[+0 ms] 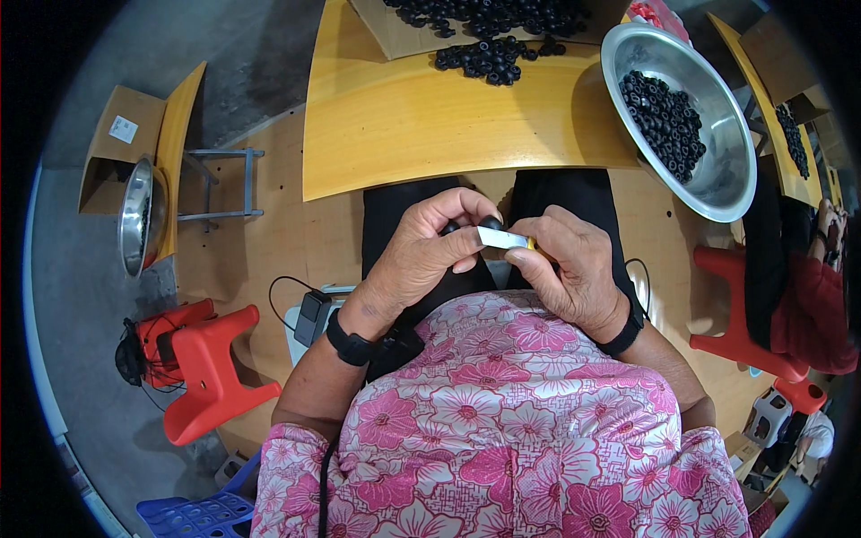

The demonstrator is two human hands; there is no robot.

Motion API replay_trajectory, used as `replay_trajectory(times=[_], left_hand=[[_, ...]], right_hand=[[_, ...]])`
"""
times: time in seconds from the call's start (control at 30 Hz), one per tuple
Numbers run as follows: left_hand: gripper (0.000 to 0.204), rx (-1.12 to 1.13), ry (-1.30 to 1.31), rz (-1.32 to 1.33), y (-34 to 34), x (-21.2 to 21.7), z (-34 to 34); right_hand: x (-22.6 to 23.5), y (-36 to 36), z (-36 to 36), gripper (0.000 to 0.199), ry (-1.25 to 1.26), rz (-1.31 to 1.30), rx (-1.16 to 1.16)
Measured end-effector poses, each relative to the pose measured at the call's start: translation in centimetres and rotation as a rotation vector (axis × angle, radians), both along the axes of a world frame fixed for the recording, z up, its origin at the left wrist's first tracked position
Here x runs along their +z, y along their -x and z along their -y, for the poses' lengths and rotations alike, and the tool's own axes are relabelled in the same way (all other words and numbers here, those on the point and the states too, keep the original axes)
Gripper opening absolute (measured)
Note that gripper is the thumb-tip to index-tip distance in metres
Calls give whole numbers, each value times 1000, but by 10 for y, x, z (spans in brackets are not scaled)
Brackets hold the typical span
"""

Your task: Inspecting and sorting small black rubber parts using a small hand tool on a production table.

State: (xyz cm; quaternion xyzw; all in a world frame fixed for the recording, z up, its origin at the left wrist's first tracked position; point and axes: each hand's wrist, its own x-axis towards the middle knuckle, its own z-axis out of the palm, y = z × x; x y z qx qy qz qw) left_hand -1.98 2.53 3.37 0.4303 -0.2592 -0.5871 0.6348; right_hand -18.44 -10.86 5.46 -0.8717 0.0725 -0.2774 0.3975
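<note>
Mid-piece: we had our left hand pinching small black parts over the lap, our right hand gripping a blade just beside them; contact unclear. We judged that piece unfinished. More sat in the cardboard box, on the table and in the steel bowl. We couldn't tell which batch was done.

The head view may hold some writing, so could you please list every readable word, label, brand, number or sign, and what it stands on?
White label on the cardboard box at far left: too small to read.
Silvery blade in the right hand: no readable lettering.
Nothing else shows readable text.
</note>
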Motion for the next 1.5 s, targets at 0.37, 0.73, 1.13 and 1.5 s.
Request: replay_trajectory(times=[0.37,0.73,1.13,1.5], left_hand=[[31,-3,3,13,0,1,0],[31,-8,0,11,-1,0,-1],[31,-4,12,19,-2,-1,-1],[31,-2,-12,41,-2,0,-2]], right_hand=[[-2,-1,0,15,-10,-5,-1],[-4,-1,0,16,-3,-12,-5],[-5,-1,0,16,-3,-12,-3],[-6,-2,0,16,-14,-25,4]])
